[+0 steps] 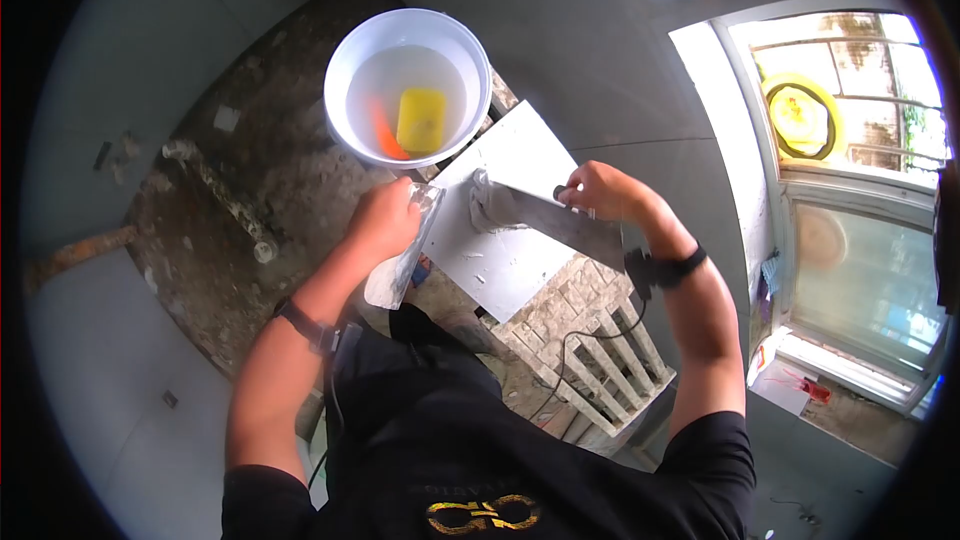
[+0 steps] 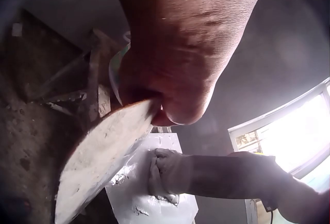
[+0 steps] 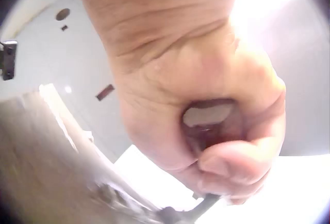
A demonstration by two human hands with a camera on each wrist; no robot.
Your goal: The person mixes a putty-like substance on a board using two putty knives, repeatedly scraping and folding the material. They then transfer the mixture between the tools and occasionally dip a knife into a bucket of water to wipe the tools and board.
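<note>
My left hand (image 1: 388,218) grips a flat blade (image 1: 400,265) coated in whitish plaster, its face tilted and its far end hanging towards me. The left wrist view shows this coated blade (image 2: 103,157) below the fist. In my right hand (image 1: 605,190) is a plastering trowel (image 1: 570,223), its long metal blade reaching left over a white board (image 1: 530,140). A lump of grey-white plaster (image 1: 488,205) sits at the trowel's left end, over the board. The right wrist view shows fingers curled round the trowel's handle (image 3: 209,115). Small plaster bits dot the board.
A white bucket (image 1: 337,100) of cloudy water stands beyond the board, with a yellow sponge (image 1: 424,122) and an orange strip (image 1: 386,132) inside. The board lies on a worn slatted stand (image 1: 540,340). A pipe (image 1: 220,192) is on the left; a window (image 1: 850,260) is on the right.
</note>
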